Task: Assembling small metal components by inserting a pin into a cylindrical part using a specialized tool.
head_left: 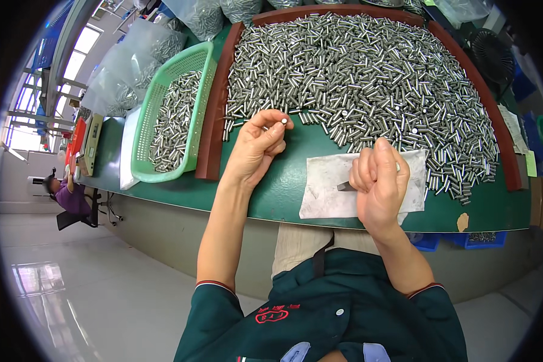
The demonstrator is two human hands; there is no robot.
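My left hand pinches one small silver metal pin between thumb and fingers, end facing up, just in front of the big heap of silver pins. My right hand is closed in a fist over a white cloth, gripping a small dark tool whose tip sticks out to the left. A bit of metal shows at the top of that fist. The heap lies on a green table top inside a brown raised border.
A green plastic basket with more pins stands left of the border. Clear bags of pins lie at the back left. Blue bins sit under the table's right edge. Another person sits far left.
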